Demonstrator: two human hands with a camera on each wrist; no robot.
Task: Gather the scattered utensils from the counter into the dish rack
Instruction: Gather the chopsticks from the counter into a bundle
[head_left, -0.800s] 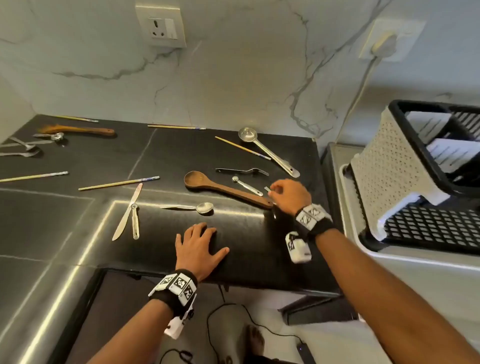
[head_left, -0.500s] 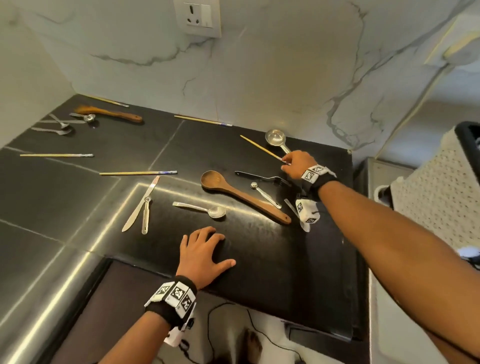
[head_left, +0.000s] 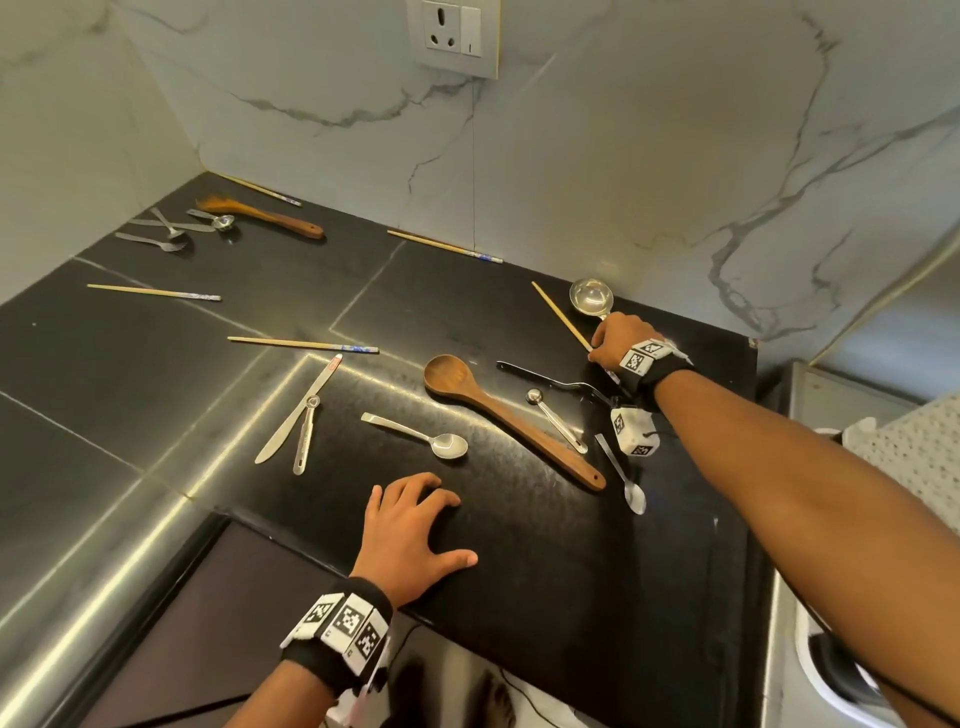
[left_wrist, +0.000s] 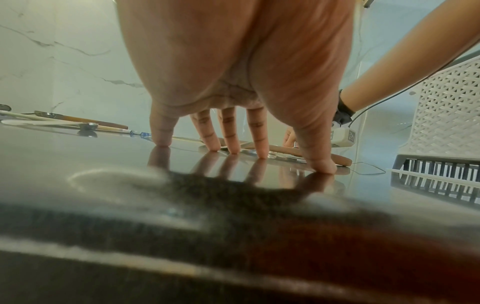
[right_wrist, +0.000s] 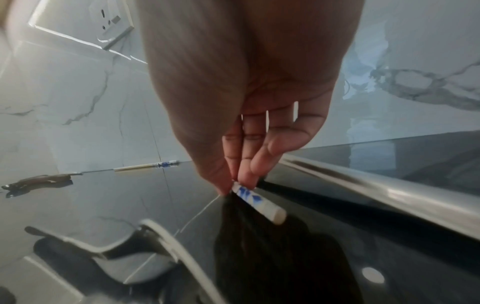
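My right hand (head_left: 595, 353) reaches to the back of the black counter (head_left: 545, 571) and pinches the blue-patterned end of a chopstick (head_left: 561, 317) beside a steel ladle (head_left: 590, 299). The right wrist view shows thumb and fingers of that hand (right_wrist: 235, 186) closed on the chopstick's (right_wrist: 257, 202) white, blue-marked end, low over the counter. My left hand (head_left: 431, 519) lies flat near the front edge, and in the left wrist view its spread fingertips (left_wrist: 262, 152) press the counter. The white lattice dish rack (head_left: 909, 452) stands at the right edge.
A wooden spoon (head_left: 498, 410), a fork (head_left: 550, 376), a measuring spoon (head_left: 556, 421), a teaspoon (head_left: 621, 473), another spoon (head_left: 415, 434) and a knife (head_left: 298, 410) lie mid-counter. More chopsticks and cutlery sit toward the far left corner. A wall socket (head_left: 457, 36) is above.
My right hand moved from the wooden spoon's handle end toward the back wall and took hold of the chopstick by the ladle. The view swung left. My left hand stayed put.
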